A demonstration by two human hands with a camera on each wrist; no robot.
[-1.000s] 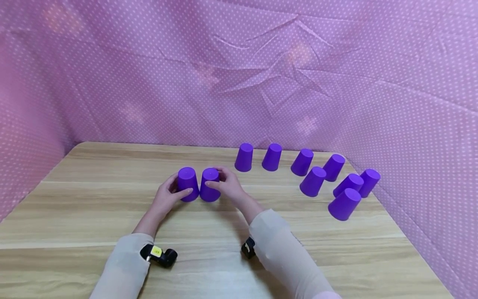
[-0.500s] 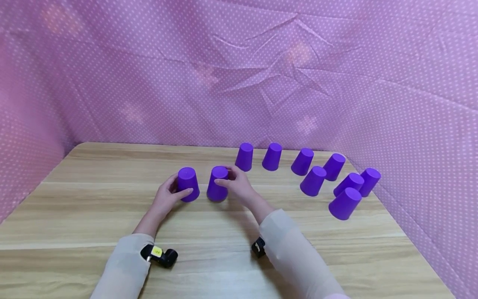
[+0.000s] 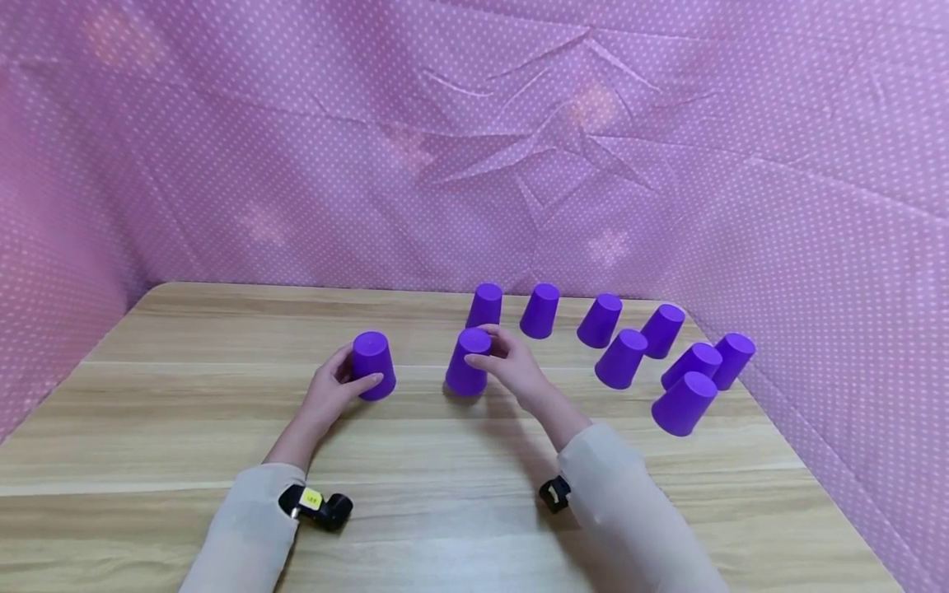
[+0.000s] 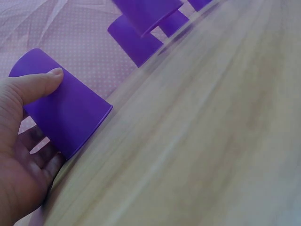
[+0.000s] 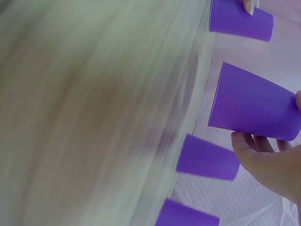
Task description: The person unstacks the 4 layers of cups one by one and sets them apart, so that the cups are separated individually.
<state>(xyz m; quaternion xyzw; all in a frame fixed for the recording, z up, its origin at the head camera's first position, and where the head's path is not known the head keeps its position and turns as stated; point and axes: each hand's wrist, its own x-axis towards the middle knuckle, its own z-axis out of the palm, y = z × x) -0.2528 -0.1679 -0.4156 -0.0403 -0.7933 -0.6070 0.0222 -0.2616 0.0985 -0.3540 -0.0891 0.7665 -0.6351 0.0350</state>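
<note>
Two upside-down purple cups are in the hands. My left hand (image 3: 324,397) grips the left cup (image 3: 373,369), its thumb across the front and the other fingers around the far side. In the left wrist view this cup's rim meets the wooden tabletop (image 4: 164,155). To the right, my right hand (image 3: 519,375) holds the second cup (image 3: 461,372) by its side, thumb in front near the narrow top. A gap separates the two cups. The right wrist view shows the held cup (image 5: 254,101) close over the table, with the fingers along its side.
Several more purple cups stand upside down at the back and right. One cup (image 3: 485,303) is just behind the right hand's cup, and another cup (image 3: 684,404) is nearest the right edge. A pink dotted cloth (image 3: 474,165) hangs behind the table.
The right hand has moved its cup to the right, away from the left cup, which it stood close beside. Left hand and its cup have stayed in place.
</note>
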